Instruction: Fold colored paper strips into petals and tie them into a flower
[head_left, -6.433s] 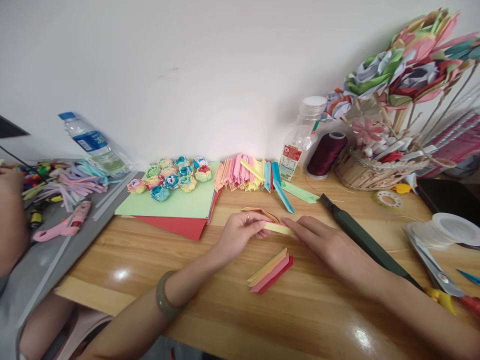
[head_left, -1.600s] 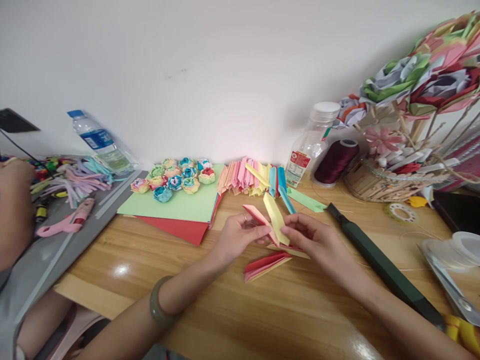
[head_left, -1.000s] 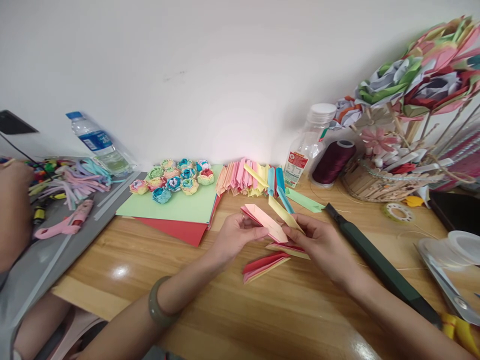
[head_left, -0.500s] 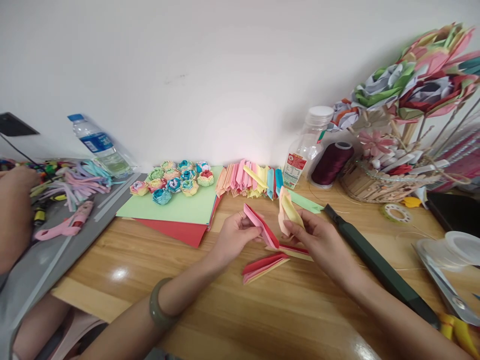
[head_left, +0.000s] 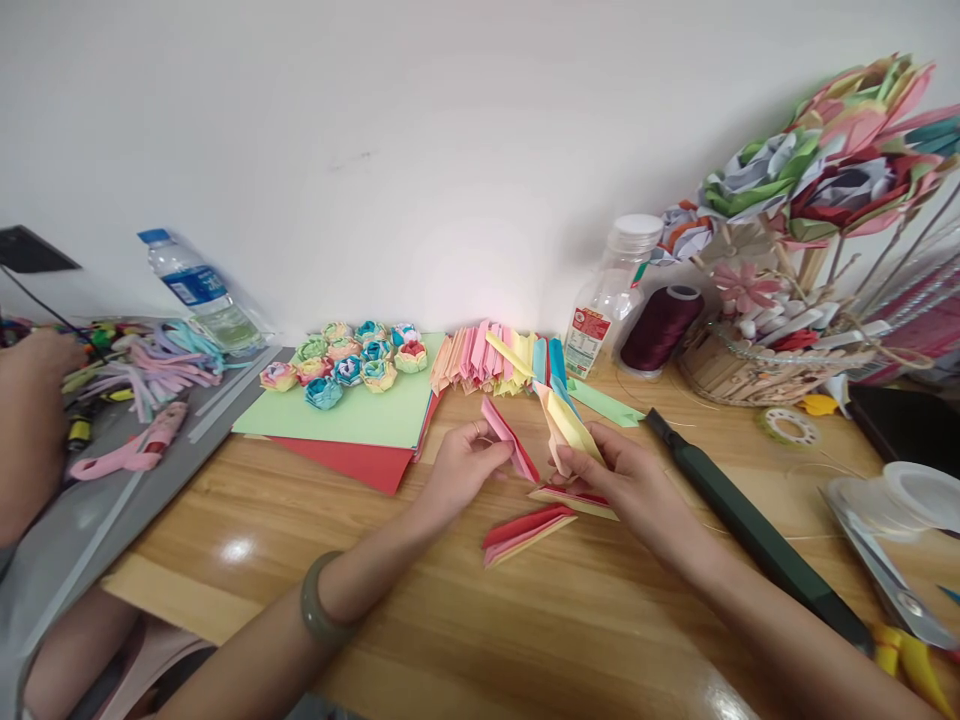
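Between the thumb and fingers of my left hand (head_left: 466,464) is a folded pink and red paper piece (head_left: 511,438). My right hand (head_left: 611,468) pinches a folded peach and yellow paper piece (head_left: 566,425), held upright just to the right of the pink one; the two papers are apart. On the table below lies a stack of folded red, pink and yellow paper pieces (head_left: 527,535). Another folded red and cream stack (head_left: 574,500) lies partly under my right hand. Behind my hands stands a long row of folded coloured papers (head_left: 487,358).
Several paper flowers (head_left: 346,371) sit on green paper sheets (head_left: 330,425). A clear bottle (head_left: 600,300), thread spool (head_left: 661,330) and flower basket (head_left: 765,360) stand at back right. A dark green long tool (head_left: 757,530) and scissors (head_left: 892,570) lie right. Another person's arm (head_left: 34,430) is at left.
My right hand has moved slightly left with the peach and yellow paper. My left hand has shifted a little left and up, still holding the pink and red paper.
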